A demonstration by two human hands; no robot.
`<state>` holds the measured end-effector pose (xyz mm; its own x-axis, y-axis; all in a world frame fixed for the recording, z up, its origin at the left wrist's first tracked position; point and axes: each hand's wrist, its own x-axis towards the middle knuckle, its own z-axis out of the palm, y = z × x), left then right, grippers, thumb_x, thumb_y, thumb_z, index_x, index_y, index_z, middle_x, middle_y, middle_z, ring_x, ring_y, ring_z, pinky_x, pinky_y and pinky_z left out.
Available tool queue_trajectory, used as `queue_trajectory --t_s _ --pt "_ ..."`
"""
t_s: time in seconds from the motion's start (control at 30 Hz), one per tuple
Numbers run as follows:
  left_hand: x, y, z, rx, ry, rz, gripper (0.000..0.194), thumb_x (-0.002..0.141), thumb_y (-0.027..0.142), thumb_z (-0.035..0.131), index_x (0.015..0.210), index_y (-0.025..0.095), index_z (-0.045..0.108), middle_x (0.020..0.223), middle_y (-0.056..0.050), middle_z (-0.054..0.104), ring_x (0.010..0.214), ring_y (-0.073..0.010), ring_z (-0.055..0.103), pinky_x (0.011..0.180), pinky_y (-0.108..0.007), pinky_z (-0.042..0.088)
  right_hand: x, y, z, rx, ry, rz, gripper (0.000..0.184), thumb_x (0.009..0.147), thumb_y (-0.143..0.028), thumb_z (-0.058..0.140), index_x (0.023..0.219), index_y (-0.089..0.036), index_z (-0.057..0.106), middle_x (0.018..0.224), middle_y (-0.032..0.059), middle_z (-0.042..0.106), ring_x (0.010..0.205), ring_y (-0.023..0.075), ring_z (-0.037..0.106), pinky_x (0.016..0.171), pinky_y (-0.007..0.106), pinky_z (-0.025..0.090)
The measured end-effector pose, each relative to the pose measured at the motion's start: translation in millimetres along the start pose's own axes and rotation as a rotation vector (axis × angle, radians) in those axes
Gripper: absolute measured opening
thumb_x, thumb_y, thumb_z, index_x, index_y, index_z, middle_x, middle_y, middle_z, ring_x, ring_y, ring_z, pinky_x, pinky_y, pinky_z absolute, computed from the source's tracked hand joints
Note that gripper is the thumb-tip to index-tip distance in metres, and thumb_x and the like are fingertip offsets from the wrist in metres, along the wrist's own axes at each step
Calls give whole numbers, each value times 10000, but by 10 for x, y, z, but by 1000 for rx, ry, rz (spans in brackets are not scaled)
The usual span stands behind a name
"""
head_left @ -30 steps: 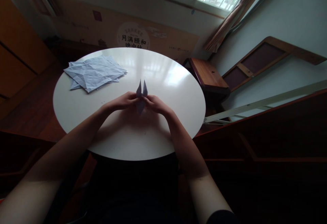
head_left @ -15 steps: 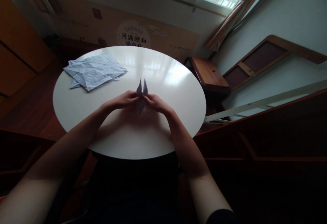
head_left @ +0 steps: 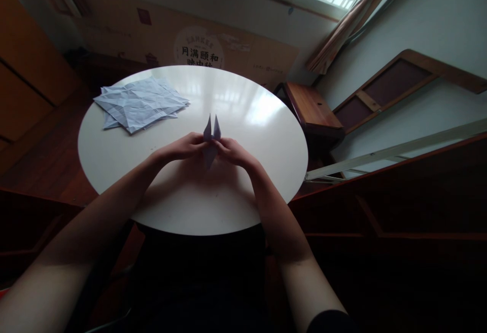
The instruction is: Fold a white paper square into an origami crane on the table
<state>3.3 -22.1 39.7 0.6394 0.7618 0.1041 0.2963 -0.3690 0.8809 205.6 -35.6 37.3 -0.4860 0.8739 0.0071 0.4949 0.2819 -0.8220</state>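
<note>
Both hands [head_left: 191, 144] pinched closed on folded paper [head_left: 210, 156], perhaps just above white table [head_left: 243, 92], creased sheets [head_left: 142, 102] at left

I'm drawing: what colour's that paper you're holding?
Pale bluish grey; the folded paper shows best in head view.

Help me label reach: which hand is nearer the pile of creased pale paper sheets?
Left. The left hand is apart from the pile, off its near right side; the right hand is farther right, across the folded pale paper both hold.
</note>
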Motion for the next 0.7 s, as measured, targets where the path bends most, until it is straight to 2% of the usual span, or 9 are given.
queue_trajectory --t_s 0.47,0.7 --pt "8 -12 1 -17 20 -7 558 843 624 597 985 105 746 892 -99 744 884 -270 674 820 -363 558 -1 -19 -4 -19 7 2 417 987 -466 451 883 -134 681 750 35 678 743 161 622 736 260 468" --pt "3 17 0 -17 3 -17 561 857 616 583 1037 107 739 896 -96 744 876 -263 678 823 -360 561 -5 -18 -6 3 2 17 475 970 -537 453 873 -129 676 743 43 668 745 169 622 740 271 469"
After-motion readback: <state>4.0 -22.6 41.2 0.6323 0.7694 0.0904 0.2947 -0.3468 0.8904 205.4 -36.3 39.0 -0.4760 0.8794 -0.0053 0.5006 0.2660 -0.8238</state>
